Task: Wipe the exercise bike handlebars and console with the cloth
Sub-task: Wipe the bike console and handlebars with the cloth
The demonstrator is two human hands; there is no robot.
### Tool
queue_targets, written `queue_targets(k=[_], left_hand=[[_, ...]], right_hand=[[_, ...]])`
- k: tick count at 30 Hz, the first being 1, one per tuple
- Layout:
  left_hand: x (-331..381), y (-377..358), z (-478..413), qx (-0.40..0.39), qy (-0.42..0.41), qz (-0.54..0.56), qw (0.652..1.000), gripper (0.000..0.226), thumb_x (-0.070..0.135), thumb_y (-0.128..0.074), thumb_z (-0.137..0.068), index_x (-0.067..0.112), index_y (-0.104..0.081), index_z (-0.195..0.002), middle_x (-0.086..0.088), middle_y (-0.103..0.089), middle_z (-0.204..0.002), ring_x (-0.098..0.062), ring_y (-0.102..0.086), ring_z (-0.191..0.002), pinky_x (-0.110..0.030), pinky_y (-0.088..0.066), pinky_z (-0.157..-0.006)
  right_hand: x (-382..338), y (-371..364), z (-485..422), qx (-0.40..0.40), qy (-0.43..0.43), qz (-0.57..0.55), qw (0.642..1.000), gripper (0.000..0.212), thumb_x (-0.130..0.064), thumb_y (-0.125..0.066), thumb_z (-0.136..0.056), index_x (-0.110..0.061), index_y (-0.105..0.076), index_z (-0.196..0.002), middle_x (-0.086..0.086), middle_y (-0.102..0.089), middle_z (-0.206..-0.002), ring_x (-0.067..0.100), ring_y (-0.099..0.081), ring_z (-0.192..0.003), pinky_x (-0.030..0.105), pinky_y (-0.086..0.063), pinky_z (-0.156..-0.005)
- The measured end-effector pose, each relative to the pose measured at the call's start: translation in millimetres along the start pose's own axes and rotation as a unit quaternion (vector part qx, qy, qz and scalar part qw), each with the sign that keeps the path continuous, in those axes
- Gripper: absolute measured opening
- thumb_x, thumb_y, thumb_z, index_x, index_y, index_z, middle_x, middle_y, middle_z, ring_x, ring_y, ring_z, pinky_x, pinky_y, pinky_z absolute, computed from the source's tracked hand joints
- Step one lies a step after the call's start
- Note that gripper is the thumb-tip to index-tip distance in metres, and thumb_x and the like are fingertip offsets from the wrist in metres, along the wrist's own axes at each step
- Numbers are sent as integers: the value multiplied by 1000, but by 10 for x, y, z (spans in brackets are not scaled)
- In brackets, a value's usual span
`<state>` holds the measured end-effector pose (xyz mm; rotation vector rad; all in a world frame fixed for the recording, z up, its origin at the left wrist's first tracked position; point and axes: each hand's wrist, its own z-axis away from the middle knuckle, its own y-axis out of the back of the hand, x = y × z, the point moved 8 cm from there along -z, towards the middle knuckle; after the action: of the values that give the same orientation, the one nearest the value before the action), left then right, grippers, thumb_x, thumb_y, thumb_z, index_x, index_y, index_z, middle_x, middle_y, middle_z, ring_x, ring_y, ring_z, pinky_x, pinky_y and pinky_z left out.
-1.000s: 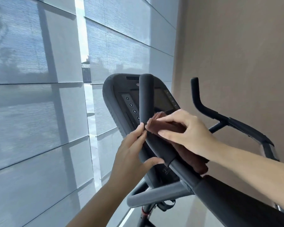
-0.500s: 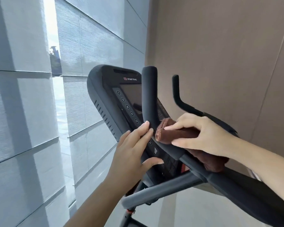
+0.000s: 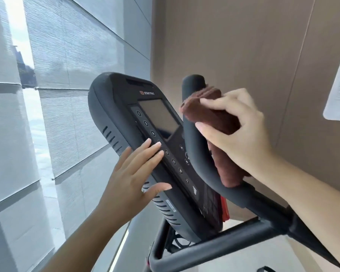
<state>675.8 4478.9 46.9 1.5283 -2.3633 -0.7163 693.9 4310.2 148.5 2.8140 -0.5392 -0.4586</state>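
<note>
The brown cloth is clasped by the right hand against the upright end of the black handlebar, just below its tip, with the fingers curled over it. A loose tail is draped behind the bar. The left hand is laid flat, fingers straight, along the left edge of the console, seemingly touching the keypad buttons.

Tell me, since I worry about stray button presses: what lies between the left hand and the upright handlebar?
In the head view, the console and its buttons lie between the left hand and the handlebar, where the right hand grips the cloth.
</note>
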Motion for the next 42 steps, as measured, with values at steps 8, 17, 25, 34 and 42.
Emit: queue_targets(k=[8,17,25,34,42], left_hand=[[-181,-235,-28,-1,-101,23,995,55,47,-36,-91,5,-66,-108,-8,-63,-119,-26,-45,-124,-46,-20,-106],[-434,-195,-227,119,-192,26,974,22,26,-53,-86,10,-67,-91,-6,-67,-98,-19,-51,-107,-42,-22,-104],[-420,-178,-236,132,-239,8,962,27,26,-45,-88,10,-67,-87,-7,-67,-92,-25,-62,-94,-40,-28,-98],[-439,-199,-247,147,-272,-2,951,29,25,-42,-92,9,-65,-86,-7,-66,-94,-24,-62,-94,-38,-31,-95],[-446,-156,-226,178,-263,2,948,33,23,-38,-93,8,-65,-81,-7,-67,-91,-24,-63,-91,-36,-30,-95]], right_hand=[[-376,-75,326,-66,74,238,966,30,-29,-67,-77,-19,-68,-106,6,-52,-103,10,-55,-91,14,-43,-84],[-532,-352,172,74,49,331,939,31,-19,-67,-79,-11,-66,-109,15,-50,-106,20,-53,-96,22,-48,-82],[-619,-506,269,25,59,421,905,31,-15,-72,-76,-9,-68,-106,22,-54,-104,31,-56,-96,41,-54,-76],[-606,-580,218,21,70,472,879,32,-21,-71,-77,-12,-67,-107,20,-50,-107,27,-51,-102,28,-48,-82],[-666,-655,102,-42,74,473,877,33,-25,-73,-76,-9,-69,-105,15,-46,-107,21,-47,-104,26,-48,-87]])
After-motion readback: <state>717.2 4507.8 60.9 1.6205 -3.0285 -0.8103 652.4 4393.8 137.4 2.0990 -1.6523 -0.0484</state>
